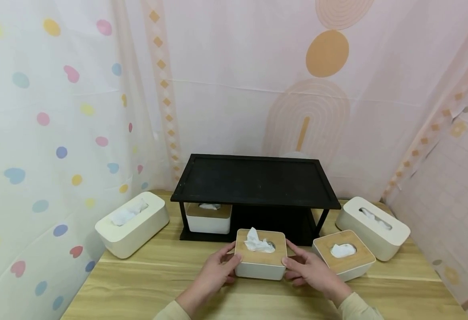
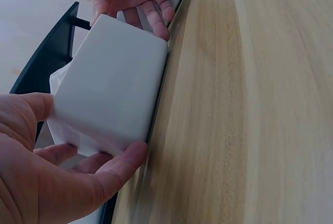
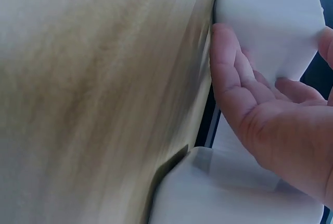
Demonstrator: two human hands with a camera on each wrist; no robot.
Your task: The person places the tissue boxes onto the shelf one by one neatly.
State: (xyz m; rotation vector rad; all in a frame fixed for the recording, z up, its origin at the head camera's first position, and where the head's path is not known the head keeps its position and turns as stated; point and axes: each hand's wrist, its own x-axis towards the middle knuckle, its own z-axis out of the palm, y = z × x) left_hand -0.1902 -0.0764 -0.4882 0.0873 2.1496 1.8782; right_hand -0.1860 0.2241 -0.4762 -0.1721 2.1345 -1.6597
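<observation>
A white tissue box (image 1: 259, 270) with a wood-look lid and a tissue sticking out is in front of the black two-tier rack (image 1: 254, 180). My left hand (image 1: 216, 269) grips its left end, thumb at the near corner and fingers along the side. On the opposite end my right hand (image 1: 309, 268) holds it the same way. In the left wrist view the box's plain white wall (image 2: 112, 73) spans the space between both hands. The right wrist view shows my right fingers (image 3: 229, 73) against the box's end (image 3: 270, 21).
A similar tissue box (image 1: 208, 223) sits on the rack's lower shelf at the left. Another wood-lidded box (image 1: 343, 253) stands right of my right hand. Long cream tissue boxes stand at the left (image 1: 134, 226) and far right (image 1: 374, 229) of the wooden table (image 1: 138, 284).
</observation>
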